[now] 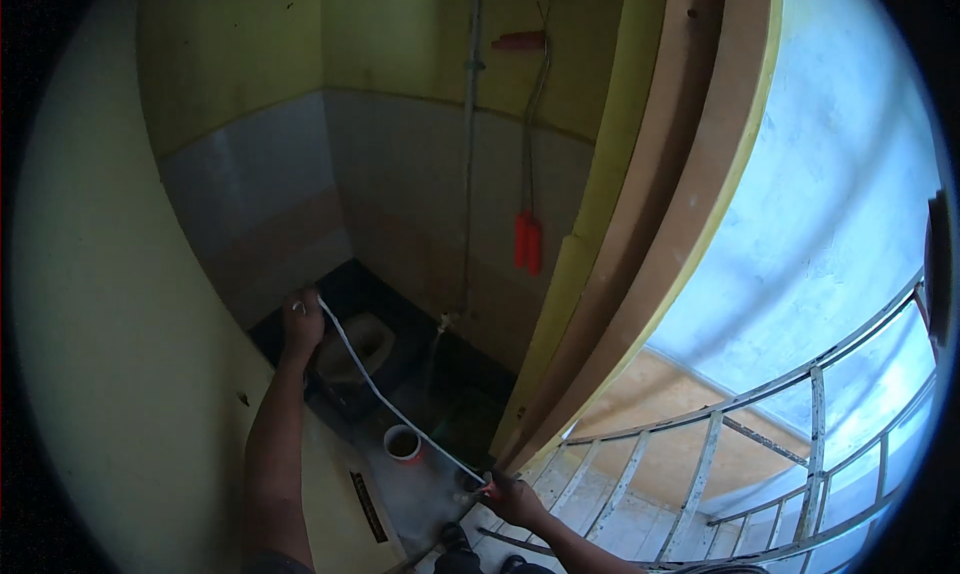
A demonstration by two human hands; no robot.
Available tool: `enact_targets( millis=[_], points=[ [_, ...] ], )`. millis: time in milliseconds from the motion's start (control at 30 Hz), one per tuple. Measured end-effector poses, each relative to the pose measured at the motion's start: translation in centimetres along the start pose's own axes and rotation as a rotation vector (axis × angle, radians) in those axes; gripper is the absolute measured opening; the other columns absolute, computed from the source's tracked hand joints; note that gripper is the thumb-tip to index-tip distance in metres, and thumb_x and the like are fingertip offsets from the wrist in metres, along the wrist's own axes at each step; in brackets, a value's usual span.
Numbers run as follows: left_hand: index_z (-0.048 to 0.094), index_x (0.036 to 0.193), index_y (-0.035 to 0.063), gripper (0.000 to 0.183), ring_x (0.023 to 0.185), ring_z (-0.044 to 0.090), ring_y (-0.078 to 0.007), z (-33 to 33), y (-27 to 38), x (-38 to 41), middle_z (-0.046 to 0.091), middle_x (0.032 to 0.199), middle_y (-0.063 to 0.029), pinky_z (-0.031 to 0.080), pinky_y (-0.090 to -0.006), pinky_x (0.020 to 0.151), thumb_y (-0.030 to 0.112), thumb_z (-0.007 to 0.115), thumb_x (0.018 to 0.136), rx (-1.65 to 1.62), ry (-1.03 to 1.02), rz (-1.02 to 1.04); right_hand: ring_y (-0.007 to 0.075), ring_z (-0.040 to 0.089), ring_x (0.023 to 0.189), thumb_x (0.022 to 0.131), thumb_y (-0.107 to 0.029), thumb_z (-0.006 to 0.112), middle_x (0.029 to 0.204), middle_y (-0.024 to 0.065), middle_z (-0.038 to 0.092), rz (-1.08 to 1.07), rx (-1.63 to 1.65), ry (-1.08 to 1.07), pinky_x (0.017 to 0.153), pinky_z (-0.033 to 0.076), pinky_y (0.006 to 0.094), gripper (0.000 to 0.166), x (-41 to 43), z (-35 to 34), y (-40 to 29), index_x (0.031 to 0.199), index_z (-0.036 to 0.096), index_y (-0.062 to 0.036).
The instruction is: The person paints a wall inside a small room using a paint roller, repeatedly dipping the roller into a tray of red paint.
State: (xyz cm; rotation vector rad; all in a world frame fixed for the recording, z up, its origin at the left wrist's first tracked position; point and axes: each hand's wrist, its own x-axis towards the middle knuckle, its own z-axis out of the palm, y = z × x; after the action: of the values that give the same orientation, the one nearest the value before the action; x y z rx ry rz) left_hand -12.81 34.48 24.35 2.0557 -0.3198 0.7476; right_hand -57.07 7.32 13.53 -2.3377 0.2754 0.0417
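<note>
A white cord runs slanting between my two hands, with a slight bend in it. My left hand, raised at the far left end, is closed around the cord, and a bit of it shows by the fingers. Lower down, my right hand grips the other end beside the door frame; something small and reddish shows at its fingers, too dark to name. Beyond the cord lies a squat toilet pan in a dark floor. A round container, pale-rimmed and reddish below, stands on the floor under the cord.
A pale door stands at left, a wooden door frame at right. On the back wall are a pipe, a tap and hanging red handles. A metal railing curves along the lower right.
</note>
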Motion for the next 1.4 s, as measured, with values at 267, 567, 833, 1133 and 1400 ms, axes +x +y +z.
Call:
enact_targets(
  millis=[267,567,833,1133,1400],
  points=[
    [0.062,0.119,-0.0009,0.056,0.117,0.057,-0.0368,3.1,8.8,6.3,0.062,0.122,-0.0208,0.043,-0.0447,0.103,0.05,0.045,0.106,-0.104,-0.495,-0.115,0.0474,0.069,0.086,0.091,-0.037,0.073,0.09,0.0238,0.071,0.064,0.127,0.071,0.07,0.055,0.0527,0.039,0.7,-1.5,-2.5,0.1,0.059,-0.0019],
    [0.044,0.149,0.0044,0.057,0.123,0.06,-0.0323,16.2,32.8,25.6,0.054,0.141,-0.0177,0.047,-0.0411,0.105,0.036,0.056,0.104,-1.105,-0.6,-0.3,0.0472,0.069,0.082,0.092,-0.04,0.073,0.085,0.0238,0.07,0.311,-0.02,0.092,0.065,0.055,0.0532,0.04,1.2,-2.1,-4.7,0.092,0.059,-0.0019],
    [0.063,0.112,0.0015,0.031,0.084,0.066,-0.0171,29.2,40.8,35.4,0.065,0.105,-0.0107,0.053,-0.0279,0.068,0.029,0.064,0.099,-1.366,-0.422,-0.16,0.0355,0.056,0.13,0.089,-0.021,0.078,0.144,0.0202,0.052,0.603,0.255,-0.099,0.101,0.055,0.0472,0.074,0.0,-1.4,-5.7,0.148,0.04,0.0023],
    [0.063,0.101,0.0045,0.024,0.075,0.061,-0.0147,30.8,43.7,34.5,0.065,0.089,-0.0069,0.048,-0.0288,0.062,0.028,0.067,0.095,-1.361,-0.451,-0.294,0.0307,0.052,0.133,0.099,-0.011,0.066,0.151,0.0192,0.043,0.654,0.431,0.008,0.098,0.056,0.0461,0.061,-0.2,-0.6,-1.9,0.15,0.036,0.0011],
    [0.066,0.116,0.0018,0.031,0.089,0.064,-0.0175,36.5,39.0,40.4,0.068,0.105,-0.008,0.052,-0.0334,0.075,0.023,0.068,0.094,-1.482,-0.467,-0.143,0.0329,0.06,0.126,0.086,-0.028,0.079,0.14,0.0253,0.057,0.615,0.384,0.042,0.102,0.052,0.0389,0.063,1.8,-5.9,-12.4,0.136,0.057,0.0031]
  ],
)
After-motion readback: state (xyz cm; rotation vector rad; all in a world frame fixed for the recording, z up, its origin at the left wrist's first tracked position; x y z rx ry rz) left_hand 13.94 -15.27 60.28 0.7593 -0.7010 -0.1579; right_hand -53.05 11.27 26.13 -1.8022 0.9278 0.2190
